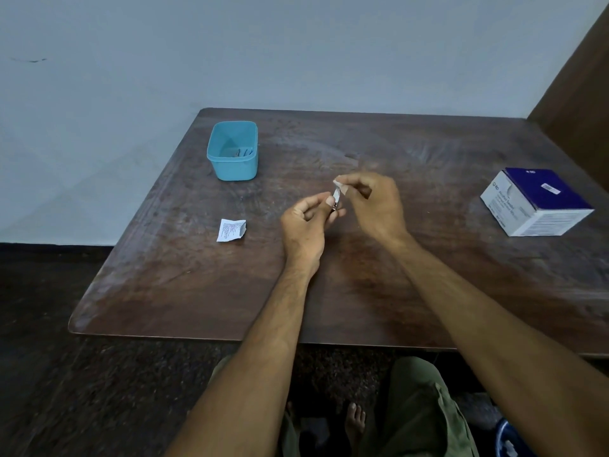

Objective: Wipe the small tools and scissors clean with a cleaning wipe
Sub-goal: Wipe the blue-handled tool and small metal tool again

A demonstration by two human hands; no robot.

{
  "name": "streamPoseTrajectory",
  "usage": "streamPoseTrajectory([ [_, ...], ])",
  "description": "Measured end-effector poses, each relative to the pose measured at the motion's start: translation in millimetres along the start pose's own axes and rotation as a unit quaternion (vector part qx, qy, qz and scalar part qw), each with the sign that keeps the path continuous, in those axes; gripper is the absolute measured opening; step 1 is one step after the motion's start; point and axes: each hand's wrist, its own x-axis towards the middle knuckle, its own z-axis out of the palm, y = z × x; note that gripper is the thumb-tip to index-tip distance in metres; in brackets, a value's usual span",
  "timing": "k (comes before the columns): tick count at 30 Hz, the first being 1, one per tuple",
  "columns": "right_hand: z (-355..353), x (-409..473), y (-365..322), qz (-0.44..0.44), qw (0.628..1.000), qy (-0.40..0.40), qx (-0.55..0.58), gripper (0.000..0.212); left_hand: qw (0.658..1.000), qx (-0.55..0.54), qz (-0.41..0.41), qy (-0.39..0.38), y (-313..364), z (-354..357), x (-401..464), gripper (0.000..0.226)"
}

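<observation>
Above the middle of the brown table point(329, 291), my left hand point(306, 222) pinches a small metal tool point(335, 201) between thumb and fingers. My right hand point(372, 202) pinches a white cleaning wipe point(338, 183) against the upper end of that tool. Most of the tool is hidden by my fingers and the wipe. A blue plastic tub point(232, 151) stands at the table's far left with a few small tools lying in its bottom, too dim to tell apart.
A torn white wipe sachet point(231, 229) lies on the table left of my hands. A blue and white box of alcohol swabs point(535, 202) stands at the right edge. A pale wall runs behind the table. My knees and bare feet show below.
</observation>
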Motion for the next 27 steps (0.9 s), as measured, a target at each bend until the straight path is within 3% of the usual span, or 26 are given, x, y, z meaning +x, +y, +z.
streamPoseTrajectory([
  [2,6.1,-5.4,-1.0,0.064,0.992,0.023,0.103,0.016,1.0,0.001,-0.004,-0.008,-0.9,0.5,0.8,0.014],
  [5,9.1,-13.6,-2.8,0.103,0.979,0.049,0.17,0.016,1.0,0.025,-0.003,-0.018,-2.8,0.7,0.7,0.016],
  [14,0.9,-22.0,0.6,0.17,0.963,0.041,0.204,0.014,0.996,0.089,-0.001,-0.023,-0.3,3.3,-3.4,0.008],
  [23,2.9,-21.7,-4.9,0.25,0.933,0.058,0.252,0.015,0.994,0.091,-0.043,0.049,17.7,-3.0,-7.2,0.004],
  [27,7.9,-19.0,-7.2,0.246,0.933,0.054,0.256,0.015,0.984,0.161,-0.046,0.066,34.7,-20.1,-0.1,0.009],
])
